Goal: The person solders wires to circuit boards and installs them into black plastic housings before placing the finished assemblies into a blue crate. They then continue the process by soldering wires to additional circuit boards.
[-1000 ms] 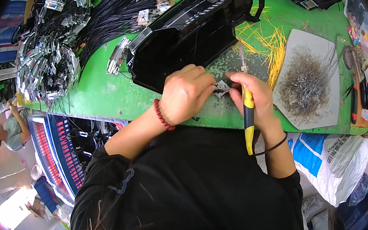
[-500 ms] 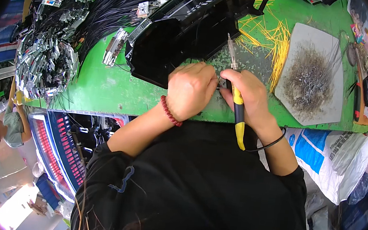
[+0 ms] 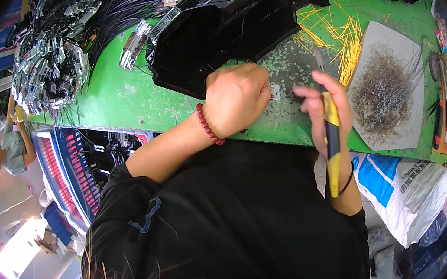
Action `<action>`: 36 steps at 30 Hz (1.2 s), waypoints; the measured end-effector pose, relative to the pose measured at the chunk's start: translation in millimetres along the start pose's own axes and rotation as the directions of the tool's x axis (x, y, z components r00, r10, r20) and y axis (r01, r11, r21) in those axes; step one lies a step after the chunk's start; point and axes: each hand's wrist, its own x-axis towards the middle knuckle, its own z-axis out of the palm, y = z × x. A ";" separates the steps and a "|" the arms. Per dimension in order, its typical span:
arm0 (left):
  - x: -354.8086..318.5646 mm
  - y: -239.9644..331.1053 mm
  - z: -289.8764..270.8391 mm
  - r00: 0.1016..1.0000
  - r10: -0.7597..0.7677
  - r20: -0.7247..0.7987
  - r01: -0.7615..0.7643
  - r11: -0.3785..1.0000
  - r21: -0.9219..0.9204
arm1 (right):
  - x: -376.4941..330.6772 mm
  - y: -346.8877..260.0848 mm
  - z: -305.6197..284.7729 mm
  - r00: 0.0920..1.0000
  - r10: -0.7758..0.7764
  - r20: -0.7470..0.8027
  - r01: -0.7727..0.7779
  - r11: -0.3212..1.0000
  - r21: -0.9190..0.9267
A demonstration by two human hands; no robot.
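Observation:
My left hand (image 3: 237, 94) is closed, knuckles up, beside the near edge of a black plastic housing (image 3: 189, 54). A small pale board-like piece (image 3: 275, 92) shows at its fingertips; the rest is hidden by the fingers. My right hand (image 3: 331, 110) grips a yellow-and-black soldering iron (image 3: 333, 134) in its palm, the tip pointing up and away. Its index finger and thumb reach out toward the left hand, apart from it. Between the hands lies the worn green tabletop (image 3: 285, 124).
Silvery wired parts (image 3: 51, 69) are heaped at left, next to a bundle of black wires (image 3: 119, 14). Thin yellow strands (image 3: 347, 52) lie behind the right hand. A grey board (image 3: 384, 91) with dark residue stands right of it. A person (image 3: 14, 150) is at far left.
My right hand has drawn away to the right from the left hand, carrying the soldering iron, and its fingers have stretched out. The left hand has stayed nearly in place.

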 end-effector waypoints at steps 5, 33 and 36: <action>-0.3 0.3 2.3 0.994 0.092 -0.058 -0.090 0.995 0.035 | -16.1 1.4 -10.7 0.988 -0.154 0.012 0.153 0.988 0.004; -1.9 -0.6 3.3 0.965 0.251 -0.077 -0.238 0.961 0.143 | -20.6 6.0 0.0 0.964 -0.251 -0.088 0.238 0.963 -0.129; -0.9 -1.0 2.4 0.963 0.256 -0.080 -0.243 0.959 0.144 | -30.0 9.5 -3.9 0.964 -0.208 -0.167 0.217 0.976 0.032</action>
